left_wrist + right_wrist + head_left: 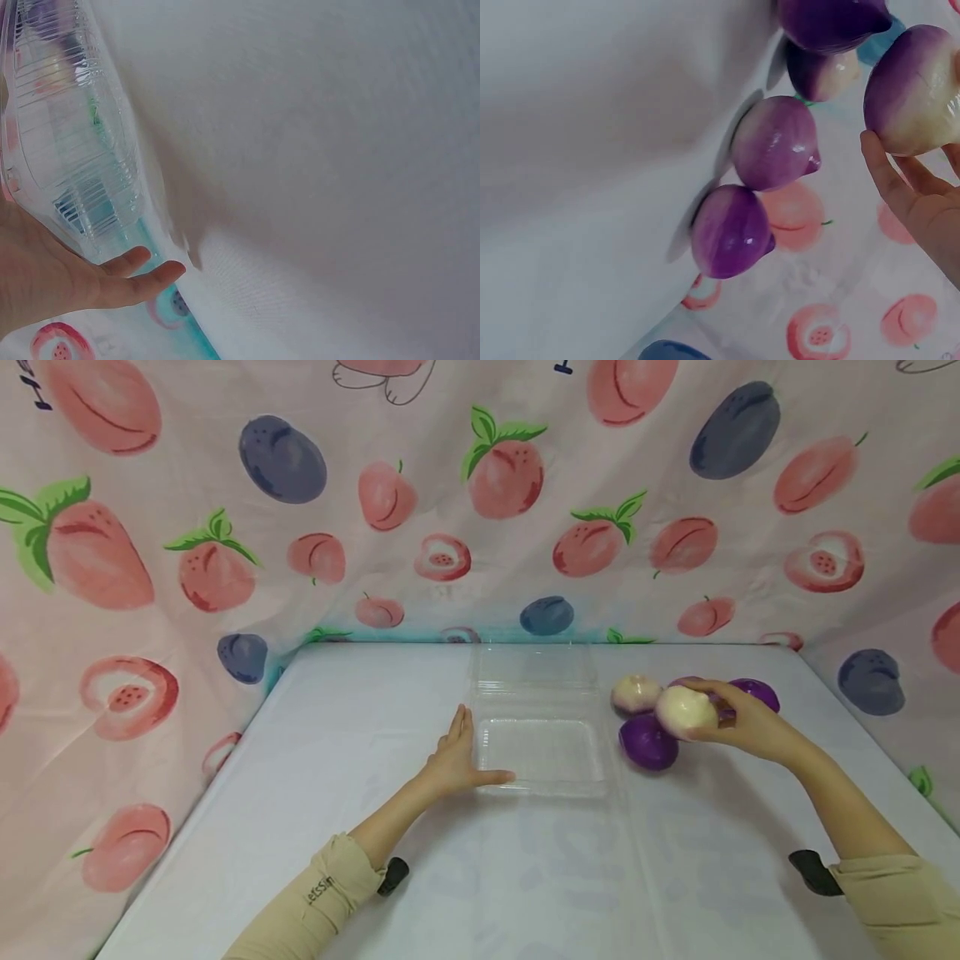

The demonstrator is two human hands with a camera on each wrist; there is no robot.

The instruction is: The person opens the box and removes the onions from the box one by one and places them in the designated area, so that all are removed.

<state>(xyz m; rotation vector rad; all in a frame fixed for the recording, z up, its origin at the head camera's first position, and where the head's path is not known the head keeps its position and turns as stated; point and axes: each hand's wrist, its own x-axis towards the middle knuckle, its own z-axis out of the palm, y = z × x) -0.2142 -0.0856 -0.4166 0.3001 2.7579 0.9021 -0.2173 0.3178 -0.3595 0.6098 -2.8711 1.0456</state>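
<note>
My right hand (750, 722) grips a cream and purple onion (686, 712), fingers and thumb around its sides. In the right wrist view the held onion (915, 90) shows purple on one side and cream on the other. Below and around it are a cream-topped onion (636, 693), a dark purple onion (648, 742) in front and another purple onion (754, 693) at the right. My left hand (453, 764) is spread at the left side of a clear plastic clamshell box (540, 789), thumb along its front rim, other fingers straight.
The box's hinged lid (536, 668) lies folded back towards the rear edge of the white-covered table (360, 710). A fruit-print cloth (442, 485) hangs behind and beside the table. Black straps (816, 872) show near both sleeves.
</note>
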